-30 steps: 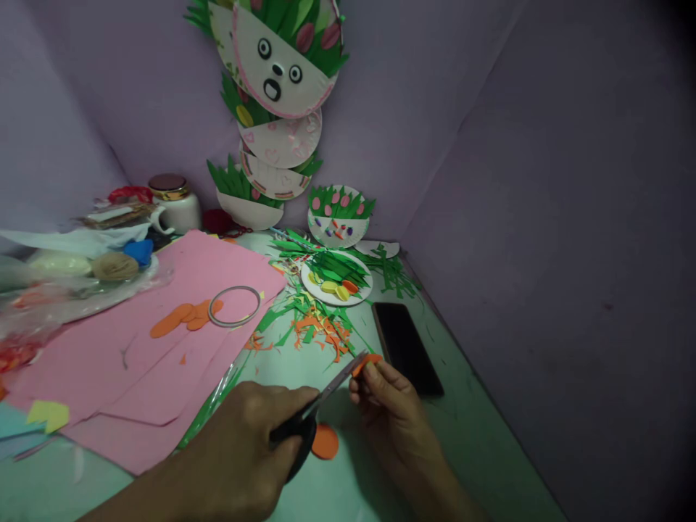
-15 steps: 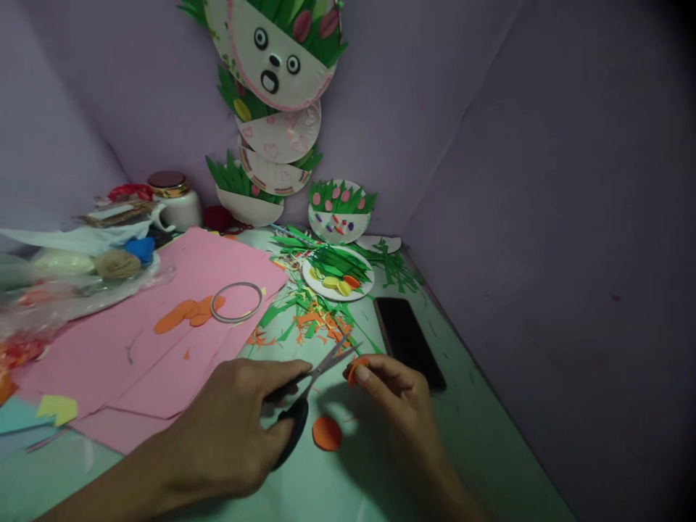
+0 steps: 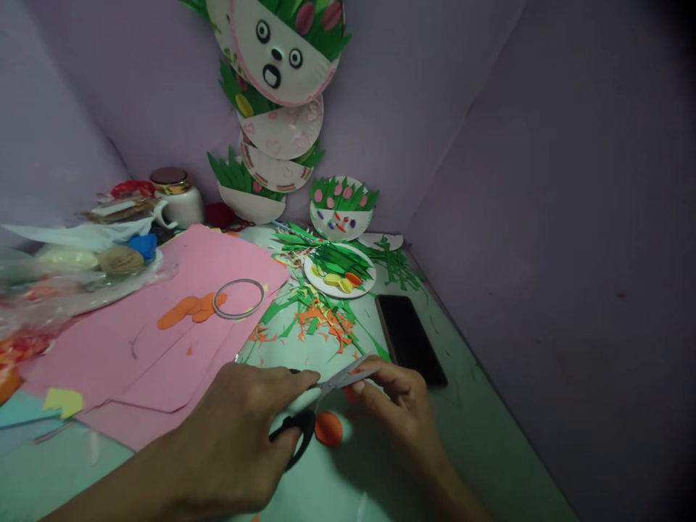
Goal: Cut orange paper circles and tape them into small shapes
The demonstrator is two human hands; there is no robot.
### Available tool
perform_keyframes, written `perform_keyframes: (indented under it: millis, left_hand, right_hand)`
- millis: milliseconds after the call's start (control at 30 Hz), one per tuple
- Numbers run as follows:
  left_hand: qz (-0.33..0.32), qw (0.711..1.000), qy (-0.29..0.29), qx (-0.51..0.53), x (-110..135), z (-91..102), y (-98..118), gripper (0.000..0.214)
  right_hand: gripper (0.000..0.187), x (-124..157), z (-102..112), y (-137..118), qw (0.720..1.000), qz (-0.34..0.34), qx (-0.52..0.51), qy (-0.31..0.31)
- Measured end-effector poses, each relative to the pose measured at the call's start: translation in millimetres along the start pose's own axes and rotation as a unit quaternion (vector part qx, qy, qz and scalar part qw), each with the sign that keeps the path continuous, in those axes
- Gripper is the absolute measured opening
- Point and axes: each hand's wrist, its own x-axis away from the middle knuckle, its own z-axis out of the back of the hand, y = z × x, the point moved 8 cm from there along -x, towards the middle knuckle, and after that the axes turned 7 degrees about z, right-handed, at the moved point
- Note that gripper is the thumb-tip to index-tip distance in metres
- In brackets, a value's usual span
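My left hand (image 3: 244, 428) is closed round the black handles of a pair of scissors (image 3: 334, 382), thumb and fingers in the loops. The blades point right and reach my right hand (image 3: 399, 406). Between the thumb and fingertips of that hand is a small orange paper piece (image 3: 351, 393), mostly hidden by the blades and fingers. An orange paper disc (image 3: 329, 429) lies on the table just below the scissors. More orange paper ovals (image 3: 179, 312) rest on pink paper sheets (image 3: 217, 254) to the left.
A dark phone (image 3: 409, 337) lies right of the hands. Behind are orange and green scraps (image 3: 326, 319) and a white plate (image 3: 370, 284) of cut paper. A grey ring (image 3: 239, 316) sits on the pink sheets. Paper-plate crafts (image 3: 342, 226) stand against the wall; a mug (image 3: 185, 206) is back left.
The scissors have moved right, up to the fingers of my right hand, and their blades have come closer together. My right hand still pinches the orange piece.
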Motion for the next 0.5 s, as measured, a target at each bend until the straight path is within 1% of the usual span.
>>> perform_keyframes:
  millis: [67,133,500]
  left_hand:
    - [0.019,0.999,-0.03,-0.014,-0.3,-4.1,-2.4,0.033]
    - [0.031,0.998,-0.044,-0.019,-0.9,-5.5,-3.3,0.034]
    - [0.027,0.998,-0.054,-0.013,1.4,-9.2,-7.8,0.036]
  right_hand:
    - [0.014,1.2,-0.1,1.1,1.0,-0.006,-0.011,-0.004]
    - [0.015,2.2,-0.5,2.2,1.0,-0.011,-0.02,-0.007]
    - [0.014,1.2,-1.3,0.6,1.0,-0.01,-0.009,-0.01]
